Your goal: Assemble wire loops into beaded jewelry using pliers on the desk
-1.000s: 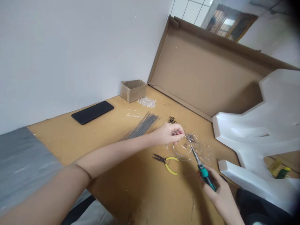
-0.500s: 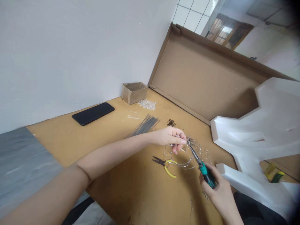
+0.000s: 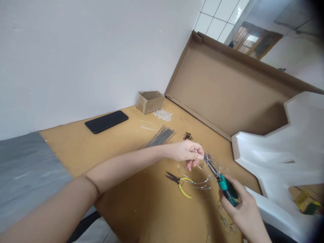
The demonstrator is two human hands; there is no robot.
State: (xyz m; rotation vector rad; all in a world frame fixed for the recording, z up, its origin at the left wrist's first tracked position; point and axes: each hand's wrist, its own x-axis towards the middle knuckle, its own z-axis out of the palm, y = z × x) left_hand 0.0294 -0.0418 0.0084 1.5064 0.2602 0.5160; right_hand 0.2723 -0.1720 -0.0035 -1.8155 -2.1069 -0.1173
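My left hand (image 3: pixel 191 153) is closed in a pinch on thin silvery wire (image 3: pixel 202 185), loops of which hang below the fingers. In my right hand (image 3: pixel 244 206) are pliers with green and black handles (image 3: pixel 225 189). Their long narrow jaws reach to the fingertips of my left hand; whether they grip the wire there I cannot tell. Just behind the jaws lies a small heap of dark metal pieces (image 3: pixel 209 157). A second pair of pliers, with yellow handles (image 3: pixel 181 182), rests on the table beneath my left hand, its jaws pointing left.
Straight grey wires (image 3: pixel 160 136) lie in a bundle behind my left forearm. Farther back are black rings (image 3: pixel 187 136), clear small pieces (image 3: pixel 163 115), a small cardboard box (image 3: pixel 151 103) and a black phone (image 3: pixel 106 122). A cardboard tray wall (image 3: pixel 233 91) and white moulded foam (image 3: pixel 268 152) border the right side.
The view has shifted slightly, so most things sit a little farther right and lower. The green-handled pliers' tips are now closer to my left fingertips.
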